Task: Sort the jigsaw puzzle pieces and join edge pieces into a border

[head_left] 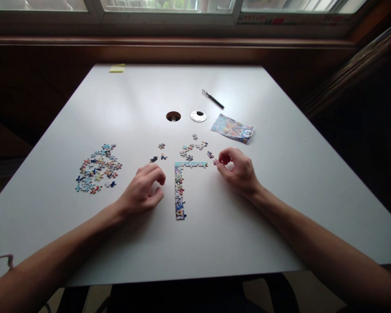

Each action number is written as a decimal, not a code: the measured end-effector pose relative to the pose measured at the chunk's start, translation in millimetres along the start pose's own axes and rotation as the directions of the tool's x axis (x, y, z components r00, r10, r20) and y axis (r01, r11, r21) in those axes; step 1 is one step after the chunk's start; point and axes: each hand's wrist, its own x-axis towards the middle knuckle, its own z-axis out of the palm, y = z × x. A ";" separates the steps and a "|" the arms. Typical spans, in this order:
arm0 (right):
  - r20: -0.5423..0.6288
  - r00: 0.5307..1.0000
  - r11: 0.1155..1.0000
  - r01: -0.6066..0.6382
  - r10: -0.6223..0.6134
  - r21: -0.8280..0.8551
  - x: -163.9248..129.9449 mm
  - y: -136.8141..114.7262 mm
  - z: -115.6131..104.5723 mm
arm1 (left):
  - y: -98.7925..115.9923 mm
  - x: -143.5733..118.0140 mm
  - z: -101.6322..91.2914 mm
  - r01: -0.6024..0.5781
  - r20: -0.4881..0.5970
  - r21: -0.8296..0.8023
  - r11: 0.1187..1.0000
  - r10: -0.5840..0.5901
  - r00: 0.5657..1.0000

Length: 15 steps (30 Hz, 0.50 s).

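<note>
An L-shaped run of joined puzzle pieces [179, 191] lies on the white table [215, 243], its corner at the top left. My right hand [238, 170] pinches a small puzzle piece [215, 162] just right of the strip's top arm. My left hand [144, 190] rests on the table left of the strip, fingers curled, with nothing visible in it. Several loose pieces [191, 150] lie just beyond the strip.
A big heap of loose pieces [97, 168] sits to the left. A printed picture sheet [233, 128], a pen [213, 99], a round metal cap [198, 116] and a cable hole [173, 116] lie further back. A yellow note pad [117, 68] is at the far edge.
</note>
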 end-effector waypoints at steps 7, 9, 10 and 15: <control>-0.027 0.961 0.952 -0.269 0.276 0.145 0.6 -0.1 -2.2 | 0.7 -0.9 -1.5 0.023 0.049 -0.106 0.994 -0.018 0.999; -0.025 0.952 0.938 -0.296 0.306 0.180 1.5 1.3 -2.6 | 0.7 -0.4 -1.5 0.007 0.061 -0.084 0.996 -0.001 0.998; -0.024 0.949 0.933 -0.304 0.314 0.193 1.9 2.1 -2.7 | 0.8 -0.2 -1.6 0.002 0.067 -0.076 0.997 0.003 0.998; -0.023 0.946 0.928 -0.311 0.322 0.204 2.1 4.6 -2.7 | 1.6 0.6 -1.9 -0.017 0.065 -0.070 0.997 0.021 0.998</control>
